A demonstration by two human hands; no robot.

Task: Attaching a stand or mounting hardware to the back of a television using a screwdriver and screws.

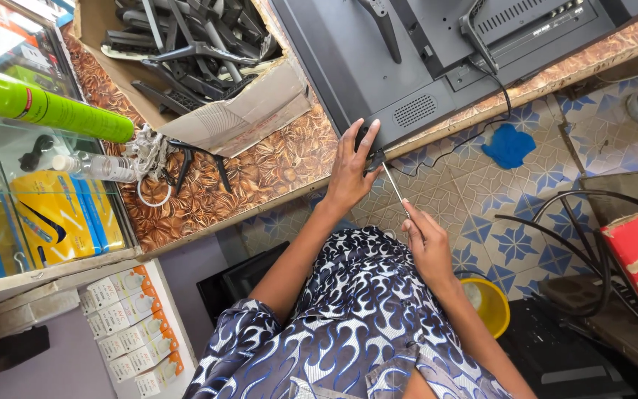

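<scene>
Two hands: both at the counter's edge.
Left hand [350, 166]: flat, fingers spread on the corner of the dark TV back [363, 74].
Right hand [426, 240]: closed around the screwdriver [391, 181].
Screwdriver: long and thin, its tip pointing up and left at the TV corner.
Counter [275, 166]: brown, leafy pattern.

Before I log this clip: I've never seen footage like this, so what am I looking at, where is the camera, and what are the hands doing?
There is one picture, from a camera worn on a person's head, looking down at their own bare hands. The left hand presses on the corner of a dark flat screen lying back-up on a patterned counter. The right hand holds a screwdriver pointed at that corner. A cardboard box of black stands sits on the counter, and a yellow tub stands on the tiled floor.
</scene>
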